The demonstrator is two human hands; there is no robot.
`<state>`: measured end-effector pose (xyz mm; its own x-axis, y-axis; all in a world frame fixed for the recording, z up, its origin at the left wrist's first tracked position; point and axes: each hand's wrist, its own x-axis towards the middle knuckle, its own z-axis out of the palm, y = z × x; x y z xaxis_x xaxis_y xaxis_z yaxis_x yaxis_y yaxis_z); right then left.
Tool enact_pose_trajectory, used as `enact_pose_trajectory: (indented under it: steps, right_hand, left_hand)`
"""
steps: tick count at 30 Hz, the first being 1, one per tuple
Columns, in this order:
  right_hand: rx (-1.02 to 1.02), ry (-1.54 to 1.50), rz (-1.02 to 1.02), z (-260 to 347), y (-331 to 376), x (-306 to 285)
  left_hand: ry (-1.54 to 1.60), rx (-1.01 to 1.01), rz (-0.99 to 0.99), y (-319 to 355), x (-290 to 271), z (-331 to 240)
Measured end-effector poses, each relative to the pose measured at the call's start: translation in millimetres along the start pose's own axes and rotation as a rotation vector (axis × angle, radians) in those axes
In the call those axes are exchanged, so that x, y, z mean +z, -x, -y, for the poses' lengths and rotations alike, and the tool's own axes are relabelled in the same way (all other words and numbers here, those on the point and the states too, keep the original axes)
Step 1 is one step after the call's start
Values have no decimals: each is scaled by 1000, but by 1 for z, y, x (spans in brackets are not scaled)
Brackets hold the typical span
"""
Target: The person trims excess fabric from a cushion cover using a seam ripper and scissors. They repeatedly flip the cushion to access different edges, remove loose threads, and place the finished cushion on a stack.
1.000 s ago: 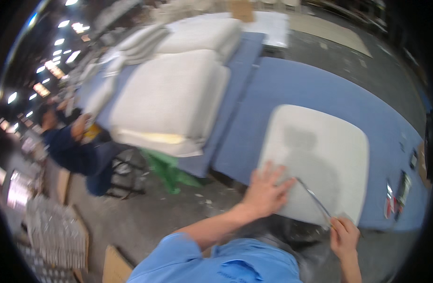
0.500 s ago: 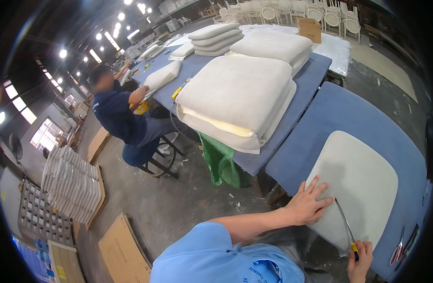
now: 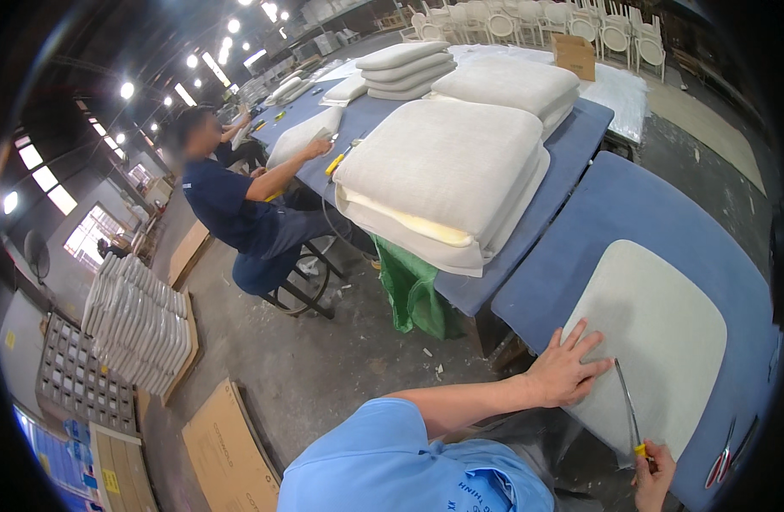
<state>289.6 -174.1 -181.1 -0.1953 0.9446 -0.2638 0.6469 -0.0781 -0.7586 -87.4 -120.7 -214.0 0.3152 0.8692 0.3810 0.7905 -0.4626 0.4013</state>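
- While my left grip (image 3: 569, 369) is resting palm-down with spread fingers on the pale seat pad (image 3: 669, 328), it is staying open and holding nothing.
- My right grip (image 3: 656, 468) is closing its fingers around the yellow handle of a thin metal tool (image 3: 628, 403).
- Tool shaft is slanting across the pad; its tip is sitting just beside the left grip's nearest fingertip.
- Pad is lying flat on the near blue counter (image 3: 609, 205), rounded corners facing away from me, near edge coming to the counter's front; a shadow is falling over its middle.
- Red-handled scissors (image 3: 717, 471) are lying right of the pad, a dark slim item (image 3: 742, 442) just beside them; I'm not making out what it is.
- Further left, a second blue counter (image 3: 482, 293) is carrying a thick stack of pale pads (image 3: 443, 154), more stacks standing behind.
- Green cloth (image 3: 406, 286) is hanging below that counter's edge.
- Co-worker in dark clothes (image 3: 237, 203) is sitting on a stool (image 3: 313, 286), one hand reaching to another pale pad (image 3: 300, 139).
- Flat brown cardboard (image 3: 227, 452) is lying on the floor, lower left.
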Motion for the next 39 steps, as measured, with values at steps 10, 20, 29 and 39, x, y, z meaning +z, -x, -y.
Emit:
enact_pose_trajectory:
  steps: [10, 20, 29, 39]
  right_hand:
    - [277, -477, 87, 33, 7, 9]
    - [-163, 122, -358, 47, 54, 45]
    - [-186, 171, -319, 57, 48, 44]
    - [-195, 292, -392, 61, 55, 53]
  left_hand:
    - [-121, 22, 49, -2, -5, 7]
    - [-97, 7, 100, -7, -3, -4]
    - [-111, -8, 123, -7, -4, -4]
    - [-97, -15, 130, -7, -5, -3]
